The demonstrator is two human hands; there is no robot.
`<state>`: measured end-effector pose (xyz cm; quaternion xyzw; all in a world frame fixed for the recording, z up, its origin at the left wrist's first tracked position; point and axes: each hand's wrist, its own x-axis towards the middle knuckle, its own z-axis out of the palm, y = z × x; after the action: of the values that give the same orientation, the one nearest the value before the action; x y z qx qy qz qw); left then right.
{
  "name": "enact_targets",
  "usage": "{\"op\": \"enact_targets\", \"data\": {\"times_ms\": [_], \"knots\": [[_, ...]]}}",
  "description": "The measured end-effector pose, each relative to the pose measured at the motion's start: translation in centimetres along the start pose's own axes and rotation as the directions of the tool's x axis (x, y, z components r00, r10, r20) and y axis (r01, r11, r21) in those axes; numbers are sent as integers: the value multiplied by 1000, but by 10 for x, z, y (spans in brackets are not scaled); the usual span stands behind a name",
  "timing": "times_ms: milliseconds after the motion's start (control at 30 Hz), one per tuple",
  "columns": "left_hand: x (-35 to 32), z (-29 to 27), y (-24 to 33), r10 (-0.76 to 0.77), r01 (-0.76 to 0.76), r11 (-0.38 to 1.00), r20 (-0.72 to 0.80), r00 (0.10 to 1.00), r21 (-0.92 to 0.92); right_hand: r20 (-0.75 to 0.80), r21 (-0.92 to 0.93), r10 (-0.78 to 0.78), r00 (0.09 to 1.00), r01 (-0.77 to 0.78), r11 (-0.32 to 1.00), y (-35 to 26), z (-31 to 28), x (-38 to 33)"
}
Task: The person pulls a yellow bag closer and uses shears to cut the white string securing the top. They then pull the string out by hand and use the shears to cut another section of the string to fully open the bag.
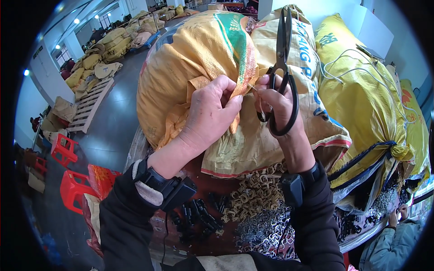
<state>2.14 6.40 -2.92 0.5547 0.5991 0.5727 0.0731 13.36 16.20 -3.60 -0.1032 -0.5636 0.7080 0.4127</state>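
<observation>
A bulging orange woven sack (181, 58) with a green and red stripe stands in front of me. My left hand (210, 106) pinches the gathered edge of its mouth between thumb and fingers. Close to its right, my right hand (275, 99) holds black-handled scissors (283, 45), their blades pointing up and away from the sack. The same hand's thumb and finger pinch a thin pale string (254, 86) at the sack's edge. Behind the right hand lies a tan woven sack (244, 149) with blue lettering and a red-striped hem.
Small brass-coloured buckles (255, 196), silver metal pieces (266, 228) and black clips (201, 217) lie heaped on the table. A yellow sack (357, 99) with white cords stands right. Red stools (72, 187) and a wooden pallet (92, 106) are left. Another person's sleeve (391, 248) shows lower right.
</observation>
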Motion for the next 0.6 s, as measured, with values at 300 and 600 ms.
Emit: {"op": "enact_targets", "data": {"times_ms": [300, 600], "knots": [[2, -8, 4, 6, -7, 995, 14, 1000, 101, 105, 238, 34, 994, -58, 969, -2, -2, -10], [11, -25, 1, -169, 257, 811, 209, 963, -526, 260, 363, -105, 960, 3, 932, -26, -6, -14]]}}
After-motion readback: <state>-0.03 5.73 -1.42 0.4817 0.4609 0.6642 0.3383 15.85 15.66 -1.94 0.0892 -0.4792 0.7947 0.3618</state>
